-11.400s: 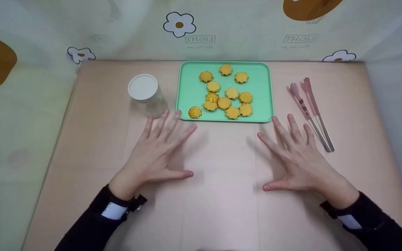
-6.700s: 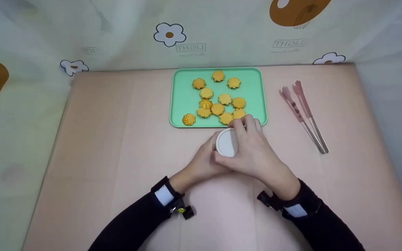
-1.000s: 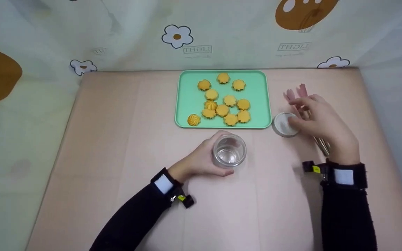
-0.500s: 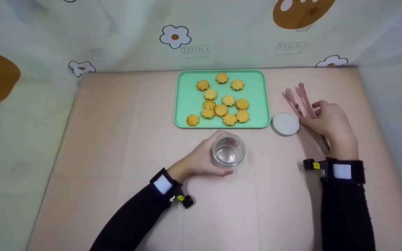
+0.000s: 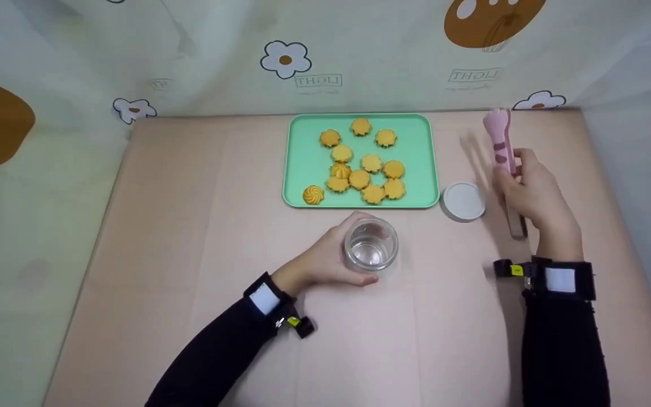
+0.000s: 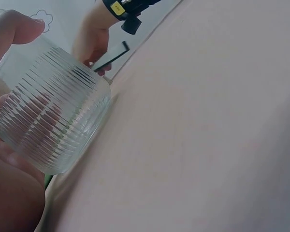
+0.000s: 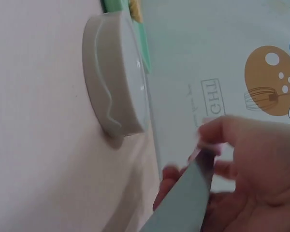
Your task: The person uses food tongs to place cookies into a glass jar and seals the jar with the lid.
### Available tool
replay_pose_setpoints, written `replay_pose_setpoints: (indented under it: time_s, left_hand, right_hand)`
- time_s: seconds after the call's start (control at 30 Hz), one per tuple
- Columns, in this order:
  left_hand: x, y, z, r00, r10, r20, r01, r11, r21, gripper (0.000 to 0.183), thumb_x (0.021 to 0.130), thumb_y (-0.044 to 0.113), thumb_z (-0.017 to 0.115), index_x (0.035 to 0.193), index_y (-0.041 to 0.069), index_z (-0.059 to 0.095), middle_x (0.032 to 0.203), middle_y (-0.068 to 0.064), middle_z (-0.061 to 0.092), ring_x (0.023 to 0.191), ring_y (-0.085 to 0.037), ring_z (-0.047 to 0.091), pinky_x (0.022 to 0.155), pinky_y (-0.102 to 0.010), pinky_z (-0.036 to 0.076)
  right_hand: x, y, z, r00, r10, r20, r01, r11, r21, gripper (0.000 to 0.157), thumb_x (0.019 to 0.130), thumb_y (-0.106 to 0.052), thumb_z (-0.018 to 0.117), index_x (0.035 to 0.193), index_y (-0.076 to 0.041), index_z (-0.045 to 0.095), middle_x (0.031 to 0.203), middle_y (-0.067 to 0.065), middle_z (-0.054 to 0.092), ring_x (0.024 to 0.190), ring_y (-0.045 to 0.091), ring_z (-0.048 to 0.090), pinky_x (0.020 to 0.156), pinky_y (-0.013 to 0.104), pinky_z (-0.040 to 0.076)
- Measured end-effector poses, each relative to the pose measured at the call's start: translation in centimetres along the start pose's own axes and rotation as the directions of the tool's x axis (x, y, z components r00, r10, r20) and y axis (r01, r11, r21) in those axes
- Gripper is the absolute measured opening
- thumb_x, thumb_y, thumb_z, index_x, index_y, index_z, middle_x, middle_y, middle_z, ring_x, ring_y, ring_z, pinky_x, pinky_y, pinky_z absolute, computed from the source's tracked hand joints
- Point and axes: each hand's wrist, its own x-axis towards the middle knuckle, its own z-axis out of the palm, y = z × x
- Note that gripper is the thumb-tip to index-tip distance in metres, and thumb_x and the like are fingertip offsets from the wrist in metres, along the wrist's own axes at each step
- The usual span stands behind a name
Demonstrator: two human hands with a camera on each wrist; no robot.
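Observation:
My left hand (image 5: 331, 257) grips an uncapped clear jar (image 5: 372, 244) in front of the tray, thumb on its near side. Ribbed glass shows on the jar (image 6: 53, 106) in the left wrist view. To the right, my right hand (image 5: 540, 192) pinches a pair of pink-tipped tongs (image 5: 498, 135) around the middle, their two arms pressed together and their tips pointing away from me. The metal end of the tongs (image 7: 183, 198) shows large in the right wrist view. Several golden cookies (image 5: 359, 179) lie spread over the green tray (image 5: 306, 158).
A round white lid (image 5: 464, 202) lies on the table between the tray's right corner and my right hand. Behind the pink table (image 5: 161, 226) hangs a printed curtain (image 5: 207, 62).
My right hand let go of the lid beside the tray, moved to the tongs, took hold of them, squeezed them together and raised them. The left hand stays on the jar.

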Motion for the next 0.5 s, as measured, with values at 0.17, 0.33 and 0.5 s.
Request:
replay_pose_setpoints:
  time_s: [0.17,0.33,0.5]
  left_hand:
    - [0.0,-0.1,0.0,1.0,0.007,0.003,-0.007,1.0,0.01,0.088,0.073,0.013,0.098,0.148,0.017,0.051,0.141,-0.012,0.065,0.134,-0.034,0.061,0.119,-0.046,0.05]
    - [0.0,0.0,0.0,1.0,-0.002,0.006,0.002,1.0,0.005,0.089,0.073,0.014,0.098,0.149,0.014,0.05,0.141,-0.013,0.065,0.134,-0.032,0.062,0.118,-0.046,0.05]
    - [0.0,0.0,-0.1,1.0,-0.004,0.007,0.004,1.0,0.003,0.09,0.074,0.014,0.099,0.149,0.013,0.05,0.142,-0.015,0.064,0.134,-0.034,0.062,0.118,-0.046,0.05]
  right_hand:
    - [-0.3,-2.0,1.2,0.986,-0.139,-0.089,0.144,0.988,0.053,0.054,0.116,-0.038,0.04,0.162,-0.01,0.037,0.109,0.023,0.068,0.087,0.03,0.059,0.073,0.037,0.046]
    - [-1.0,-4.2,2.2,0.962,-0.252,-0.102,0.254,0.967,0.004,0.046,0.116,-0.033,0.04,0.156,-0.01,0.047,0.111,0.028,0.069,0.099,0.045,0.063,0.088,0.065,0.05]
    - [-1.4,-5.6,3.0,0.939,-0.341,-0.05,0.334,0.935,-0.12,0.042,0.112,-0.031,0.045,0.146,-0.009,0.053,0.099,0.028,0.07,0.084,0.047,0.065,0.075,0.066,0.053]
